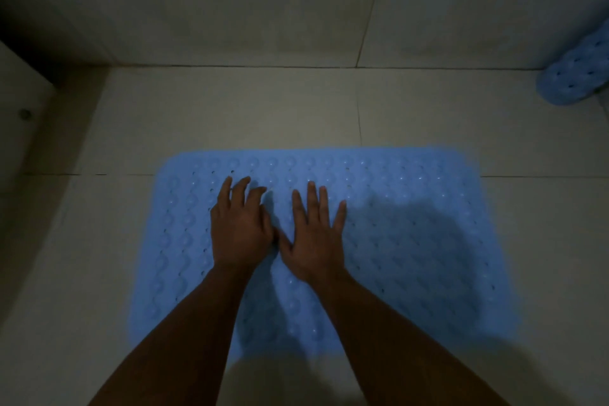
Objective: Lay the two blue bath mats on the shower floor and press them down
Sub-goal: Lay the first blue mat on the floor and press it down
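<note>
Basically the flat blue dimpled rubber bath mat (395,241) lay spread on the pale tiled shower floor (230,115), near centre. Looked soft, floppy, light; probably grippy underneath, so best lifted by an edge or corner and pressed with flat palms. Left hand (239,227) rested on its left-middle, fingers slightly bent, holding nothing. Right hand (316,241) lay flat just beside it, fingers straight and splayed, palm on mat. Second blue perforated mat (580,72), rolled or bunched, sat far right by the tiled wall (230,3), not yet laid.
</note>
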Motion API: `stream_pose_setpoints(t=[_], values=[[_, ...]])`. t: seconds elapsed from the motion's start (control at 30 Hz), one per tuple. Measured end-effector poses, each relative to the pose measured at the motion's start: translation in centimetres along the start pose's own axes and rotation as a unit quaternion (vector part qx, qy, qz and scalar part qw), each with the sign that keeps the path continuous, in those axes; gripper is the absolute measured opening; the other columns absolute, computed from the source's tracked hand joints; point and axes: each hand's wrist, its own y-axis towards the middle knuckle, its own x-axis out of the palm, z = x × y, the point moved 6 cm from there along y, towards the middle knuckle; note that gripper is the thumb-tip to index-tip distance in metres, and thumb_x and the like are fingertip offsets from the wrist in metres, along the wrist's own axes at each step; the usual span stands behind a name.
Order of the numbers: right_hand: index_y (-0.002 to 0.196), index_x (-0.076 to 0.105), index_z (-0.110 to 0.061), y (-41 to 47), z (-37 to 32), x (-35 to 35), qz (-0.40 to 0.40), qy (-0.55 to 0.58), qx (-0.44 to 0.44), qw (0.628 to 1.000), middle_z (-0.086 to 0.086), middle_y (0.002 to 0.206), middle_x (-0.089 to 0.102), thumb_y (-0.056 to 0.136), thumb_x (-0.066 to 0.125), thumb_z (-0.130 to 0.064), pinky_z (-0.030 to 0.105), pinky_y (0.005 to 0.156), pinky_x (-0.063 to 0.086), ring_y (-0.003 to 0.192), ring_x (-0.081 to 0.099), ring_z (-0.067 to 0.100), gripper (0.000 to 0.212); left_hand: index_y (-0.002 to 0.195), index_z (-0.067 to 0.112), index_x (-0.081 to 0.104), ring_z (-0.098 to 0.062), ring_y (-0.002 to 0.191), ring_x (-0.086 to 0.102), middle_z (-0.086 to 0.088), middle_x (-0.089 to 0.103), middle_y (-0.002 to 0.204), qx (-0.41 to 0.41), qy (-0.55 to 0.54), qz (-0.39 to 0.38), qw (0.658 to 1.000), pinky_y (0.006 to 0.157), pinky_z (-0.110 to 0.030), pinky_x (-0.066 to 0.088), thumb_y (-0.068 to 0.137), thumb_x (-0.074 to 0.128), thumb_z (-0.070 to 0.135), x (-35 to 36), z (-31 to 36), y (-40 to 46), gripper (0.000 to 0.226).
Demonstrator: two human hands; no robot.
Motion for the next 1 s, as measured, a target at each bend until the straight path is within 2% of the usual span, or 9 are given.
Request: stream_pose_setpoints(t=[0.17, 0.37, 0.53, 0.67, 0.77, 0.83, 0.87, 0.93, 1.0], values=[[0.163, 0.011, -0.022, 0.0, -0.3, 0.0, 0.012, 0.004, 0.006, 1.000, 0.011, 0.171, -0.007, 0.099, 0.016, -0.071, 0.068, 0.119, 0.005, 0.158, -0.011, 0.030, 0.081, 0.140, 0.016, 0.057, -0.035, 0.154, 0.025, -0.012, 0.046, 0.156, 0.019, 0.029, -0.019, 0.999, 0.111, -0.057, 0.041, 0.099, 0.037, 0.034, 0.6, -2.2, -0.2, 0.049], [0.163, 0.009, -0.022, 0.3, -0.1, 0.2, -0.001, 0.004, 0.012, 1.000, 0.010, 0.171, -0.012, 0.097, 0.017, -0.073, 0.068, 0.120, 0.003, 0.157, -0.013, 0.031, 0.084, 0.140, 0.012, 0.059, -0.039, 0.155, 0.024, -0.015, 0.049, 0.154, 0.060, 0.015, 0.005, 0.998, 0.121, -0.056, 0.031, 0.101, 0.042, 0.030, 0.7, -2.4, 1.5, 0.047], [0.163, 0.014, -0.023, 0.3, -0.3, 0.1, -0.001, 0.017, 0.012, 1.000, 0.007, 0.172, -0.007, 0.096, 0.019, -0.075, 0.068, 0.121, 0.001, 0.158, -0.009, 0.028, 0.085, 0.138, 0.012, 0.060, -0.038, 0.154, 0.024, -0.015, 0.051, 0.152, 0.068, -0.004, 0.023, 0.997, 0.120, -0.057, 0.032, 0.100, 0.045, 0.029, -0.1, -2.2, 1.2, 0.044], [0.162, 0.018, -0.026, 0.8, -0.4, -0.7, -0.044, 0.048, 0.013, 0.998, 0.005, 0.172, -0.003, 0.098, 0.018, -0.071, 0.067, 0.122, 0.000, 0.158, -0.006, 0.027, 0.078, 0.136, 0.012, 0.061, -0.041, 0.152, 0.028, -0.016, 0.053, 0.149, 0.058, 0.003, 0.031, 0.998, 0.118, -0.059, 0.034, 0.099, 0.045, 0.028, -0.8, -2.8, 0.8, 0.043], [0.147, 0.047, -0.025, 2.3, 0.0, -3.1, -0.056, 0.108, 0.029, 0.992, 0.007, 0.167, 0.027, 0.103, 0.035, -0.052, 0.061, 0.120, 0.020, 0.155, 0.021, 0.027, 0.053, 0.134, 0.010, 0.062, -0.045, 0.151, 0.030, -0.018, 0.053, 0.148, 0.085, 0.024, 0.014, 0.996, 0.117, -0.061, 0.034, 0.097, 0.044, 0.029, -0.3, -2.0, 0.6, 0.045], [0.121, 0.064, -0.022, 3.5, 0.9, -5.2, -0.034, 0.155, 0.044, 0.986, 0.009, 0.142, 0.057, 0.102, 0.041, -0.042, 0.054, 0.109, 0.042, 0.135, 0.051, 0.032, 0.036, 0.135, 0.009, 0.062, -0.046, 0.151, 0.029, -0.019, 0.052, 0.150, 0.127, 0.039, -0.005, 0.991, 0.119, -0.061, 0.031, 0.096, 0.043, 0.030, 0.6, -0.4, 0.2, 0.048], [0.112, 0.065, -0.021, 4.1, 1.3, -6.0, -0.024, 0.168, 0.052, 0.984, 0.010, 0.125, 0.065, 0.100, 0.038, -0.042, 0.052, 0.101, 0.048, 0.121, 0.060, 0.034, 0.035, 0.136, 0.009, 0.061, -0.045, 0.152, 0.027, -0.018, 0.050, 0.152, 0.136, 0.039, -0.015, 0.990, 0.120, -0.061, 0.029, 0.097, 0.040, 0.032, 1.0, 0.5, 0.1, 0.050], [0.103, 0.065, -0.021, 4.6, 2.0, -7.3, 0.014, 0.174, 0.051, 0.983, 0.009, 0.106, 0.066, 0.096, 0.035, -0.044, 0.050, 0.090, 0.052, 0.103, 0.064, 0.035, 0.039, 0.145, 0.011, 0.056, -0.044, 0.155, 0.021, -0.018, 0.044, 0.158, 0.121, 0.031, -0.044, 0.991, 0.122, -0.061, 0.026, 0.099, 0.034, 0.037, 2.0, 2.0, -0.2, 0.057], [0.102, 0.067, -0.022, 4.5, 2.7, -8.2, 0.070, 0.197, 0.028, 0.977, 0.005, 0.104, 0.067, 0.097, 0.042, -0.041, 0.047, 0.087, 0.053, 0.100, 0.063, 0.030, 0.032, 0.156, 0.016, 0.041, -0.043, 0.158, 0.009, -0.017, 0.029, 0.167, 0.097, 0.029, -0.089, 0.991, 0.125, -0.062, 0.016, 0.103, 0.029, 0.050, 3.8, 3.2, -0.6, 0.065]])
